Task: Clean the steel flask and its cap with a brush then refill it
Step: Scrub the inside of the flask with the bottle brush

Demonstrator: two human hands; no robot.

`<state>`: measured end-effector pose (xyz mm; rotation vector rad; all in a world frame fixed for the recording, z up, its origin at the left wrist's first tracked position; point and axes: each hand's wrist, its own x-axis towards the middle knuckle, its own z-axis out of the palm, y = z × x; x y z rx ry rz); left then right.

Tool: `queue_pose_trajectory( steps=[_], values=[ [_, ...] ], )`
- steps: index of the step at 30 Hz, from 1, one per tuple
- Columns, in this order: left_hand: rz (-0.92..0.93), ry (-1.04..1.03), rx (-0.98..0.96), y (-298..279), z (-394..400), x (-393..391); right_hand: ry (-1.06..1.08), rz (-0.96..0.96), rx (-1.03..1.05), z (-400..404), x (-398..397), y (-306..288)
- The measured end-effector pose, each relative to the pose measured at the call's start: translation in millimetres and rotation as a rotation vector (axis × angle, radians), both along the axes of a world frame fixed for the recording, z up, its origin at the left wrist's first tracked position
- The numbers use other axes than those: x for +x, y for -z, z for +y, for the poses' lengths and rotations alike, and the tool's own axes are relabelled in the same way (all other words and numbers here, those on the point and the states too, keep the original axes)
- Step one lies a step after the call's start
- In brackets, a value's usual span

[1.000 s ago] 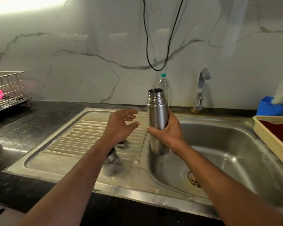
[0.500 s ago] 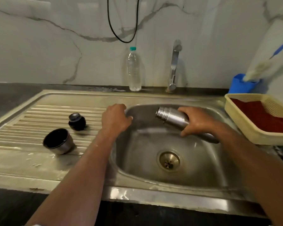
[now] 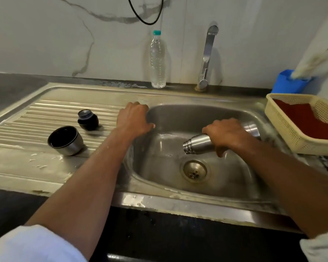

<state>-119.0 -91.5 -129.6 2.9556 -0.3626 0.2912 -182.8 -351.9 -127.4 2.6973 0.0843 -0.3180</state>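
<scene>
Steel flask (image 3: 199, 143) tipped on its side over the sink basin (image 3: 170, 118), open mouth pointing left and slightly down, just above the drain (image 3: 194, 171). Right hand (image 3: 226, 134) wraps the flask body, fingers curled over the top, thumb under. Can't see inside the flask; no visible stream from the mouth. Left hand (image 3: 133, 118) rests on the sink's left rim, fingers curled over the edge, holding nothing.

On the ribbed drainboard (image 3: 45, 114): steel cup-cap (image 3: 64, 140) tilted, dark inside, looks empty; black stopper (image 3: 88, 119) just behind it, apart from it. Water droplets on the drainboard near the cup-cap.

Clear plastic bottle (image 3: 157, 59) with teal cap stands upright at the back wall, left of the tap (image 3: 207, 57); contents can't be judged. Yellow mesh basket (image 3: 284, 125) on the surface at right, something red inside. Blue holder (image 3: 290, 82) behind it with a pale bristly thing (image 3: 314, 61) in it.

Versus half a second ago: flask lower and further right in the basin, mouth now angled downward rather than upward-left; right hand shifted with it. Left hand same spot on the rim. Cup-cap and stopper unmoved.

No readable writing or brand on anything.
</scene>
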Motion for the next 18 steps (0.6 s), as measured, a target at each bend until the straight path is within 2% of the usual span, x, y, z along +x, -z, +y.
queue_pose_trajectory(
  steps=[7, 13, 18],
  values=[
    [0.010, -0.005, 0.049, 1, -2, 0, -0.116, -0.062, -0.266, 28, 3, -9],
    [0.007, -0.012, 0.061, 2, -3, -1, -0.255, -0.088, -0.535, 43, 2, 8],
    [0.010, -0.017, 0.058, 2, -5, -5, -0.279, -0.115, -0.674, 43, -2, 13]
  ],
)
